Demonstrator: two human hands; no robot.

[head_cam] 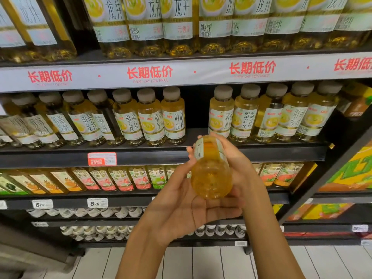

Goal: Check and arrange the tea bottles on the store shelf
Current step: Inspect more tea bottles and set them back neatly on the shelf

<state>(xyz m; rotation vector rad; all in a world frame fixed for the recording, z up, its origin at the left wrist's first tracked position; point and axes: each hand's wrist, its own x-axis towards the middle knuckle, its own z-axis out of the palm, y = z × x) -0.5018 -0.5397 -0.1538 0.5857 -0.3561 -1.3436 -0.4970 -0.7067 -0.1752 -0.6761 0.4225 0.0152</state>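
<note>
Bottle (pixel 211 170) I'm holding is clear glossy plastic, smooth, with a slick printed wrap label. Caps on the shelf row (pixel 171 93) look matt grey plastic. Shelf edge (pixel 161 156) is dark painted metal, kinda satin. Price tag (pixel 102 159) is paper. Floor tiles (pixel 181 262) shiny.

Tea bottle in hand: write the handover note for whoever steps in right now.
Left hand: open, palm up, cradling the base of the tea bottle.
Right hand: wrapped round the bottle's upper part from behind.
The bottle is tilted, base toward the camera, in front of the middle shelf.
A gap shows in that shelf's front row of matching bottles.
Done: bottle off the shelf for checking.
Left: finish the check, then probably set it upright in the gap, label forward.
</note>
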